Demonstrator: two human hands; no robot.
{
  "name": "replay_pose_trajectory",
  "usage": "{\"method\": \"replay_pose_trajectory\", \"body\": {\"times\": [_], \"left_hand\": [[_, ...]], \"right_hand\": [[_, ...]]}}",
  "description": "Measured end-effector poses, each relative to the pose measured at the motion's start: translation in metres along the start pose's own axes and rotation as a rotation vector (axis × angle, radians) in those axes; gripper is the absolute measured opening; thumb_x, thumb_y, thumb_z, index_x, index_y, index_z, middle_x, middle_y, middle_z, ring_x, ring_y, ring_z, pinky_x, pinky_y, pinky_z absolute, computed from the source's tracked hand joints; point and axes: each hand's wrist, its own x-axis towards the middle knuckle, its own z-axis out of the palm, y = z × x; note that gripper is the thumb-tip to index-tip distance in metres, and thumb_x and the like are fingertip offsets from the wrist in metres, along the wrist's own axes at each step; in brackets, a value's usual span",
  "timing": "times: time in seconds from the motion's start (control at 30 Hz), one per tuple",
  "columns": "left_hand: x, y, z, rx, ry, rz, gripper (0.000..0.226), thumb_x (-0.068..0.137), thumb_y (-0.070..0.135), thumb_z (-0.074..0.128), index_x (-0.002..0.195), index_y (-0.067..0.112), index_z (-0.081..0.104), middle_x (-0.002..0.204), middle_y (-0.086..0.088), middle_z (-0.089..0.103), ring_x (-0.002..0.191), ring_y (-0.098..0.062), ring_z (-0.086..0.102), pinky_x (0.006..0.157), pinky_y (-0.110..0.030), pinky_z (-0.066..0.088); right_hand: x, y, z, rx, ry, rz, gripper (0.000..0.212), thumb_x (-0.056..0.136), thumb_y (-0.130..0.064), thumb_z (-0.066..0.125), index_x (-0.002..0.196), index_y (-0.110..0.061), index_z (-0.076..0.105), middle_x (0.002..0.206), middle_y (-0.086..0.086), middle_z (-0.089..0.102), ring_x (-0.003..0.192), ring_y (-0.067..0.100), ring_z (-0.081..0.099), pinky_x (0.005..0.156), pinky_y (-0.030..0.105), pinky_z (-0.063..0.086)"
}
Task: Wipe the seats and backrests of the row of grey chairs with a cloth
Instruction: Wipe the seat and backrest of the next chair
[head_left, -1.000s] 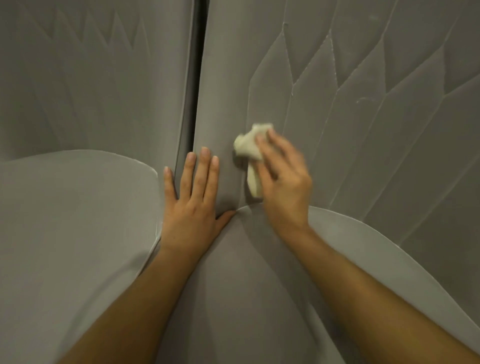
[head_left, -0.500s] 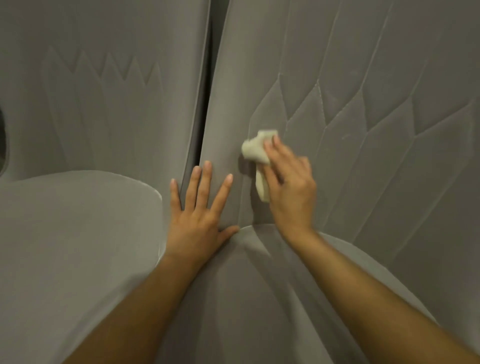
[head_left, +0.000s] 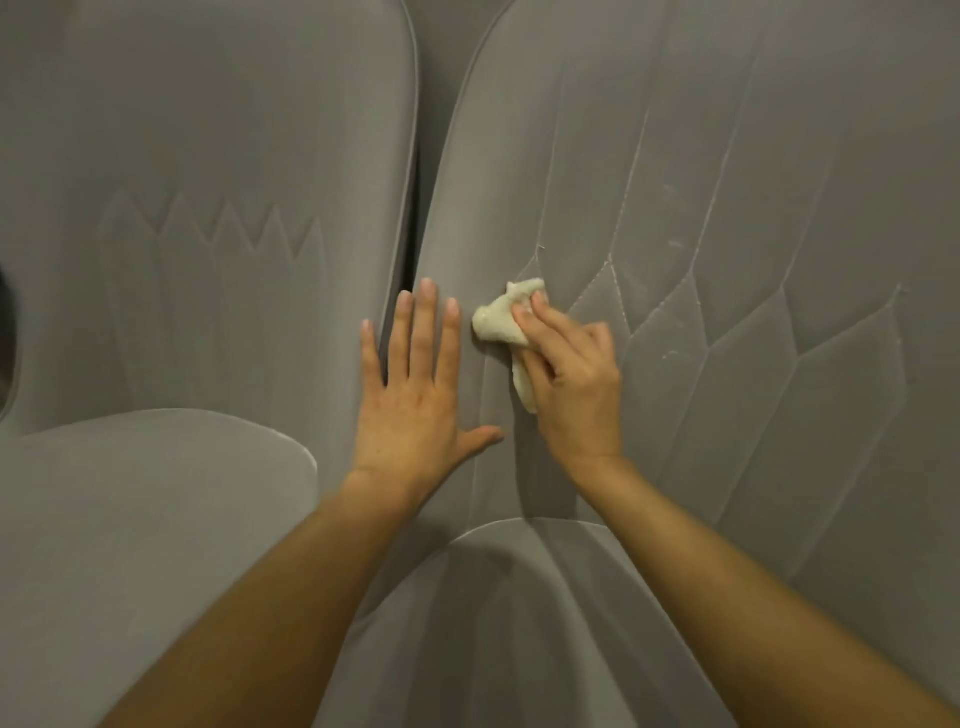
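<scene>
Grey velvety upholstery fills the head view, where two chairs stand side by side, parted by a dark gap (head_left: 414, 218) that serves as the landmark. Left of the gap is the left backrest (head_left: 208, 156), with its seat cushion (head_left: 130, 519) below. Right of the gap, the right backrest (head_left: 727, 182) carries quilted seams (head_left: 696, 332), and its own seat (head_left: 519, 623) lies beneath the forearms.

The left hand (head_left: 415, 410) lies flat just right of the gap, fingers straight and spread, pressing the backrest's edge panel and holding nothing. The right hand (head_left: 571, 395) sits one step further from the gap, and its grip is closed on a bunched pale cloth (head_left: 501, 325). The cloth is pinned against the backrest under the fingertips, with a tail running down beneath the palm (so its long axis lies roughly along the hand).

The cloth pokes out towards the gap, close to the left fingertips but seemingly not touching them. Most of the quilted panel, with a few faint pale marks, stretches away from the gap beyond the right hand. The next stroke therefore probably sweeps that way, and the right hand is the one placed for it.
</scene>
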Motion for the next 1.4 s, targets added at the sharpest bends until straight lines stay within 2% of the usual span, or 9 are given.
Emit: {"method": "replay_pose_trajectory", "body": {"times": [0.2, 0.3, 0.43, 0.57, 0.67, 0.83, 1.13, 1.3, 1.4], "left_hand": [[0.036, 0.000, -0.017, -0.039, 0.039, 0.023, 0.133, 0.068, 0.081, 0.049, 0.136, 0.007, -0.039, 0.146, -0.011, -0.040, 0.141, -0.028, -0.028, 0.111, -0.050, -0.020], [0.061, 0.003, -0.025, -0.066, 0.066, 0.014, 0.134, 0.066, 0.082, 0.048, 0.137, 0.006, -0.036, 0.152, -0.012, -0.032, 0.143, -0.028, -0.023, 0.111, -0.049, -0.019], [0.062, 0.005, -0.022, -0.064, 0.071, 0.010, 0.135, 0.067, 0.082, 0.050, 0.137, 0.006, -0.036, 0.146, -0.012, -0.038, 0.141, -0.028, -0.025, 0.114, -0.053, -0.011], [0.063, 0.006, -0.024, -0.069, 0.068, 0.002, 0.135, 0.066, 0.084, 0.045, 0.137, 0.006, -0.038, 0.143, -0.012, -0.042, 0.142, -0.030, -0.025, 0.113, -0.054, -0.012], [0.063, 0.004, -0.023, -0.034, 0.061, 0.017, 0.133, 0.066, 0.087, 0.039, 0.135, 0.005, -0.040, 0.141, -0.014, -0.046, 0.141, -0.033, -0.026, 0.111, -0.056, -0.016], [0.090, 0.005, -0.035, -0.059, 0.126, 0.002, 0.128, 0.064, 0.088, 0.030, 0.140, 0.005, -0.030, 0.155, -0.020, -0.020, 0.145, -0.035, -0.012, 0.112, -0.057, -0.013], [0.095, 0.010, -0.032, -0.087, 0.141, -0.013, 0.124, 0.068, 0.084, 0.035, 0.142, 0.005, -0.025, 0.149, -0.015, -0.029, 0.145, -0.034, -0.011, 0.114, -0.061, 0.003], [0.094, 0.008, -0.031, -0.073, 0.146, -0.003, 0.123, 0.068, 0.084, 0.033, 0.143, 0.005, -0.023, 0.153, -0.017, -0.019, 0.145, -0.036, -0.004, 0.114, -0.062, 0.004], [0.095, 0.008, -0.029, -0.086, 0.160, 0.009, 0.123, 0.068, 0.083, 0.036, 0.145, 0.003, -0.016, 0.152, -0.018, -0.016, 0.145, -0.037, -0.001, 0.114, -0.062, 0.006]], "right_hand": [[0.104, -0.008, -0.023, 0.056, 0.231, 0.106, 0.036, 0.088, -0.022, 0.060, 0.118, -0.004, 0.061, 0.124, 0.015, 0.059, 0.113, 0.028, 0.054, 0.089, 0.019, 0.025], [0.137, -0.001, -0.017, -0.048, 0.219, 0.087, 0.035, 0.093, -0.031, 0.052, 0.120, -0.010, 0.062, 0.125, 0.009, 0.058, 0.109, 0.028, 0.051, 0.083, 0.015, 0.023], [0.084, -0.004, 0.004, -0.088, 0.196, -0.023, 0.028, 0.087, -0.012, 0.060, 0.112, 0.000, 0.065, 0.113, 0.017, 0.064, 0.097, 0.033, 0.062, 0.088, 0.027, 0.027], [0.065, -0.004, -0.001, -0.026, 0.161, -0.024, 0.025, 0.082, -0.007, 0.067, 0.105, 0.002, 0.068, 0.104, 0.018, 0.067, 0.084, 0.035, 0.062, 0.078, 0.021, 0.034], [0.109, -0.008, -0.015, -0.009, 0.264, -0.016, 0.022, 0.084, -0.009, 0.064, 0.104, 0.000, 0.068, 0.105, 0.017, 0.067, 0.091, 0.033, 0.060, 0.082, 0.030, 0.041], [0.177, 0.004, -0.018, -0.178, 0.238, 0.014, 0.033, 0.093, -0.030, 0.050, 0.115, -0.010, 0.064, 0.114, 0.010, 0.062, 0.099, 0.027, 0.050, 0.075, 0.019, 0.028], [0.129, 0.006, -0.016, -0.066, 0.168, -0.133, 0.023, 0.082, -0.010, 0.067, 0.102, 0.001, 0.069, 0.097, 0.019, 0.067, 0.084, 0.035, 0.060, 0.074, 0.021, 0.035], [0.224, 0.011, -0.031, -0.177, 0.259, 0.031, 0.036, 0.096, -0.035, 0.046, 0.124, -0.016, 0.057, 0.119, 0.002, 0.059, 0.099, 0.014, 0.042, 0.068, 0.009, 0.021], [0.225, 0.016, -0.020, -0.298, 0.215, 0.043, 0.036, 0.096, -0.041, 0.040, 0.120, -0.019, 0.058, 0.115, -0.001, 0.061, 0.098, 0.014, 0.042, 0.069, 0.016, 0.023]]}}
